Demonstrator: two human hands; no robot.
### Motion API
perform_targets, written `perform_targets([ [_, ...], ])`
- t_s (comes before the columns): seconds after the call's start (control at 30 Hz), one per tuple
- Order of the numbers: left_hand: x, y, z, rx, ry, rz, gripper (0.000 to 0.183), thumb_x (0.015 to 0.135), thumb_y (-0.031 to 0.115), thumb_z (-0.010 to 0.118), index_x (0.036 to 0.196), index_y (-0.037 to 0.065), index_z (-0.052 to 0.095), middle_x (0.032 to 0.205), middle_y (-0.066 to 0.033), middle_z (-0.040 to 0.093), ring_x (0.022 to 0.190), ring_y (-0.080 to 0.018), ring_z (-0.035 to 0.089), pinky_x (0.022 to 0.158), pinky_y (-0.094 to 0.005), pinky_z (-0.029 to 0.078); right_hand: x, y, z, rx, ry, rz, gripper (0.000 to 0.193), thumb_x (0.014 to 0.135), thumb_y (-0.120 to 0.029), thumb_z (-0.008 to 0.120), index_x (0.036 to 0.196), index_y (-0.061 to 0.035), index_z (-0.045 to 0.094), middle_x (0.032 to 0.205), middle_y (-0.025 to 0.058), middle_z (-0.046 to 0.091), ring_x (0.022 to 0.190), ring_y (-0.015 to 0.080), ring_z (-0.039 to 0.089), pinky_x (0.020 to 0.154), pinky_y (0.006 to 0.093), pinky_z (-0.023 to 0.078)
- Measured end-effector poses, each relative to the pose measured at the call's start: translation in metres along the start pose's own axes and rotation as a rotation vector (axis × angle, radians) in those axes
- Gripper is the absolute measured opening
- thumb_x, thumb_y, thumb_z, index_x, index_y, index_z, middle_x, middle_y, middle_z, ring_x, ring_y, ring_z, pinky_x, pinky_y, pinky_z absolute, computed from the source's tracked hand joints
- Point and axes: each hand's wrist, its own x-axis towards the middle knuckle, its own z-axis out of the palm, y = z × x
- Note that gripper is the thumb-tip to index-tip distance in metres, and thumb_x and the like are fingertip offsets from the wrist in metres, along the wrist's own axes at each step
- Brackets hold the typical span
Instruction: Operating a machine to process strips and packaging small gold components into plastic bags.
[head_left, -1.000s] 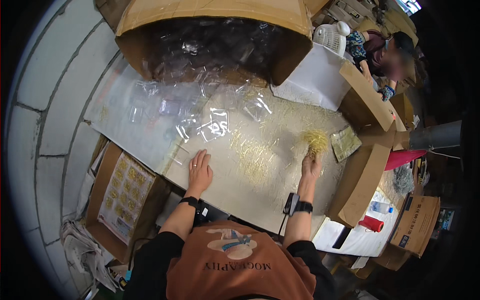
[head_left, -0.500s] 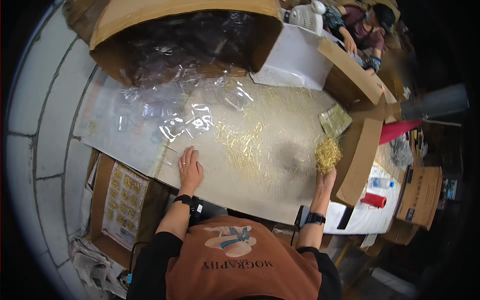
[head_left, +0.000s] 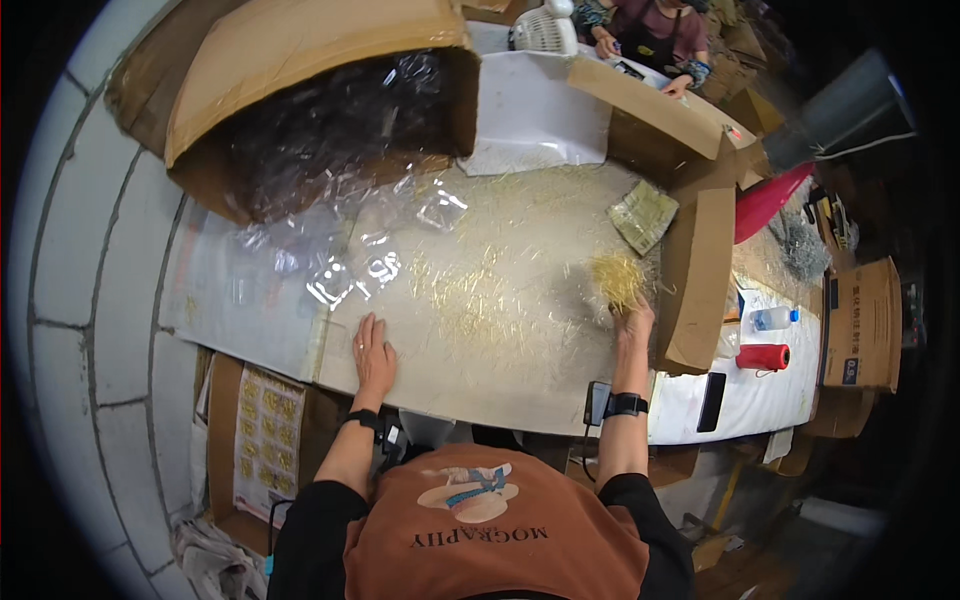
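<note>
At the right of the cardboard-coloured work surface [head_left: 450, 360], my right hand [head_left: 632, 320] is closed around a bunch of thin gold-coloured pieces [head_left: 616, 278]. The bunch spreads out beyond the fingers and is slightly blurred. Many similar loose pieces [head_left: 455, 292] lie scattered over the middle of the surface. My left hand [head_left: 374, 358] rests flat near the front left edge, fingers stretched out, holding nothing. Clear plastic pouches [head_left: 352, 278] lie just beyond it. A creased yellowish packet [head_left: 642, 217] leans by the right cardboard wall, beyond my right hand.
A large carton [head_left: 320, 75] of clear plastic opens at the far left. Cardboard walls [head_left: 700, 280] bound the right side. Farther right are a phone [head_left: 711, 402], a red cylinder [head_left: 763, 357] and a bottle [head_left: 775, 318]. Another person [head_left: 655, 35] works at the far right.
My right hand has moved left and forward with the gold bunch, away from the right cardboard wall. My left hand stays flat on the surface. The whole view has shifted slightly.
</note>
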Motion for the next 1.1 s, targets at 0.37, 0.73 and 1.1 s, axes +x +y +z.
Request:
perform_targets([
  [0.37, -0.009, 0.007, 0.007, 0.096, 0.084, -0.136, 0.05, 0.08, 0.009, 0.05, 0.128, -0.001, 0.04, 0.138, -0.0159, 0.035, 0.132, -0.0319, 0.028, 0.108, -0.0483, 0.019, 0.024, 0.025, 0.081, 0.323, -0.231, 0.147, 0.024, 0.092, -0.004, 0.046, 0.115, -0.0032, 0.052, 0.107, 0.0125, 0.062, 0.092, 0.0246, 0.063, 0.072, 0.0366, 0.055],
  [0.73, -0.005, 0.008, 0.004, 0.124, 0.097, -0.125, 0.05, 0.078, 0.008, 0.051, 0.127, -0.001, 0.04, 0.138, -0.0174, 0.035, 0.131, -0.0344, 0.028, 0.108, -0.048, 0.019, 0.032, 0.033, 0.112, 0.447, -0.344, 0.128, 0.033, 0.091, -0.007, 0.051, 0.123, -0.0005, 0.048, 0.112, 0.0131, 0.06, 0.094, 0.0246, 0.062, 0.077, 0.0375, 0.052],
  [1.1, -0.01, 0.01, 0.003, 0.125, 0.056, -0.144, 0.051, 0.078, 0.007, 0.05, 0.128, -0.002, 0.04, 0.139, -0.0171, 0.034, 0.131, -0.035, 0.028, 0.108, -0.0478, 0.018, 0.032, 0.018, 0.107, 0.464, -0.294, 0.167, 0.03, 0.09, -0.006, 0.053, 0.119, -0.0001, 0.05, 0.098, 0.0094, 0.062, 0.08, 0.019, 0.063, 0.064, 0.0319, 0.052],
])
